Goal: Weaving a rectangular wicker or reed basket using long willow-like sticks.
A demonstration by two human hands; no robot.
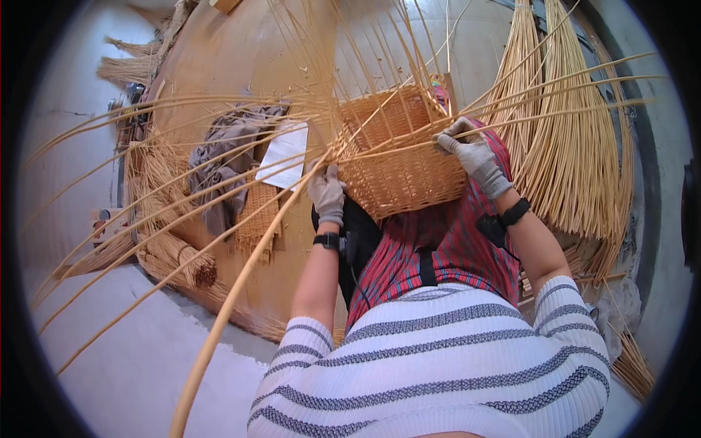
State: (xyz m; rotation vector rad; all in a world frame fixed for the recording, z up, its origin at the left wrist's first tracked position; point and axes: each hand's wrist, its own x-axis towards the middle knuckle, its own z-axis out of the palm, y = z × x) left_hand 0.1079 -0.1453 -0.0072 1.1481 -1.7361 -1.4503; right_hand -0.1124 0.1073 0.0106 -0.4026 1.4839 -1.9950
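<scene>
Half-woven wicker basket (pixel 398 157) rests on person's lap, steadied w/ both gloved hands: left hand (pixel 326 191) closed on its near-left corner, right hand (pixel 471 155) clamped over right rim, loose canes (pixel 219 182) fanning left.

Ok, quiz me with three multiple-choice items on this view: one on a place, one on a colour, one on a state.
1. Where is the left hand?
A. At the left corner of the wicker basket
B. On the white paper
C. On the floor

2. What colour are the work gloves?
A. Black
B. Grey
C. Yellow

3. What state is the basket in?
A. Finished, with a lid on
B. Flattened
C. Unfinished, with long loose canes sticking out

Answers: 1 A, its fingers grip where the canes meet that corner. 2 B, both hands wear grey, the right hand too. 3 C, canes fan out from the rim.
</scene>
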